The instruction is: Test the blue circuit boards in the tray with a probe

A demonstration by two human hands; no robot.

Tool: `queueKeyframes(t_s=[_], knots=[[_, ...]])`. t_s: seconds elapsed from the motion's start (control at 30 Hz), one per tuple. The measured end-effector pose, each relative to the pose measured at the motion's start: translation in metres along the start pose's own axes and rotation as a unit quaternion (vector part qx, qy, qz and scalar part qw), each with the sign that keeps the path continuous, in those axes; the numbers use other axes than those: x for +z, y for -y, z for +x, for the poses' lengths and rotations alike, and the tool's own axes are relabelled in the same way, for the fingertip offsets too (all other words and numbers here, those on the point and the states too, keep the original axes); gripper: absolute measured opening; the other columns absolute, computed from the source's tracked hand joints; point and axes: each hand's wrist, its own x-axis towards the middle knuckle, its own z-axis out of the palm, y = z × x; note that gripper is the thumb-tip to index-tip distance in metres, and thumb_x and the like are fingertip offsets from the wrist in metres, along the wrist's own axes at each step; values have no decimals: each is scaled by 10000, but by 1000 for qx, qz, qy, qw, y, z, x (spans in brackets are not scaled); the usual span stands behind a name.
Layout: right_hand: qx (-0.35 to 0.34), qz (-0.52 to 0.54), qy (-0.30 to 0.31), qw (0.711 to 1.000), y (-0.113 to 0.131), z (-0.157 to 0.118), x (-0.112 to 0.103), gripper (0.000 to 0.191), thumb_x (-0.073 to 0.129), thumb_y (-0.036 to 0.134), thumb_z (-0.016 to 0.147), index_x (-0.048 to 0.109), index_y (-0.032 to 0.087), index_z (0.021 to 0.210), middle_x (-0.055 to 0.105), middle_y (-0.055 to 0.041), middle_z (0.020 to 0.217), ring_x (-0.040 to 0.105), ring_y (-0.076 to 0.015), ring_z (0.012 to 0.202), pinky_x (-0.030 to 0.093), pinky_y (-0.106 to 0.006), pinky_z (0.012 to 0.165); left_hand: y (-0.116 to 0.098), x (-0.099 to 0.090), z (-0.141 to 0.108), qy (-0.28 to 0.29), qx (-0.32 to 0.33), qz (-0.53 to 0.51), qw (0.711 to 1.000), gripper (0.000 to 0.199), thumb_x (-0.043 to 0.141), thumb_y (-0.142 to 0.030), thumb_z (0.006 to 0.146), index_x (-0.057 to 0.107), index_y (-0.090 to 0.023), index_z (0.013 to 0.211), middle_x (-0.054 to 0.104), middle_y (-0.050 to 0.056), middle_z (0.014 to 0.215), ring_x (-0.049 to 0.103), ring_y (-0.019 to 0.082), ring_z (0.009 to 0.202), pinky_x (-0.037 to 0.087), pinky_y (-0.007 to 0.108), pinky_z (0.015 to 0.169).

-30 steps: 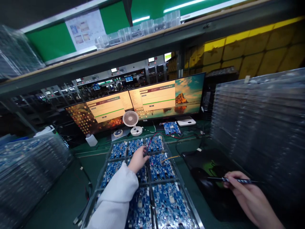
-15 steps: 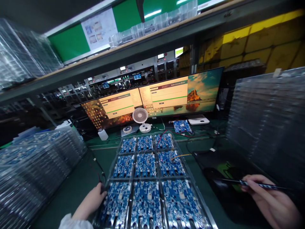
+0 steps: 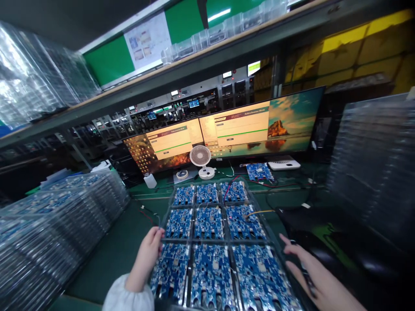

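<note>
A clear tray on the green bench holds several blue circuit boards in a grid. My left hand, in a white sleeve, grips the tray's left edge beside the nearest row. My right hand is blurred at the tray's right edge, fingers stretched toward it. A thin dark pen seems tucked across those fingers. Red and yellow wires run from the far boards.
Two monitors stand behind the tray with a small white fan, a white bottle and a loose blue board. Tall stacks of clear trays rise on the left and on the right. A black mat lies to the right.
My left hand came back from the far boards to the tray's left edge. My right hand moved left off the black mat to the tray's right edge. The view shifted left.
</note>
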Motion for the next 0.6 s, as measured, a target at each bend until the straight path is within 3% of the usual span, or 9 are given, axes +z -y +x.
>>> queueKeyframes(t_s=[0.17, 0.23, 0.37, 0.47, 0.6], knots=[[47, 36, 70, 996, 3, 12, 34, 324, 477, 470, 770, 498, 218, 971, 474, -151, 1344, 403, -250, 1283, 437, -358, 997, -5, 43, 0, 65, 0, -46, 997, 485, 566, -614, 629, 574, -169, 821, 605, 18, 737, 584, 170, 611, 475, 308, 587], [52, 51, 76, 994, -2, 12, 37, 290, 479, 444, 759, 483, 222, 946, 453, -151, 1365, 370, -245, 1304, 411, -360, 1018, -4, 50, 3, 84, 29, -27, 996, 433, 542, -571, 679, 583, -166, 826, 637, 53, 846, 619, 192, 692, 491, 342, 687], [33, 69, 101, 992, 0, 12, 39, 247, 448, 434, 789, 443, 224, 920, 377, -174, 1416, 378, -244, 1298, 384, -392, 1031, -4, 55, 12, 92, 96, 33, 991, 356, 503, -483, 743, 611, -158, 839, 649, 66, 834, 619, 214, 801, 460, 359, 813], [15, 78, 124, 989, 8, 16, 46, 222, 414, 434, 825, 411, 230, 912, 351, -183, 1429, 380, -224, 1299, 368, -409, 1039, -6, 60, 20, 91, 109, 48, 989, 317, 522, -456, 731, 616, -164, 810, 657, 74, 880, 600, 209, 830, 459, 341, 791], [7, 94, 136, 986, 15, 22, 60, 210, 414, 431, 840, 395, 231, 902, 366, -185, 1420, 394, -221, 1292, 365, -417, 1039, -4, 72, 36, 139, 74, -19, 987, 311, 548, -472, 711, 573, -178, 809, 640, 38, 833, 580, 162, 712, 474, 291, 656]])
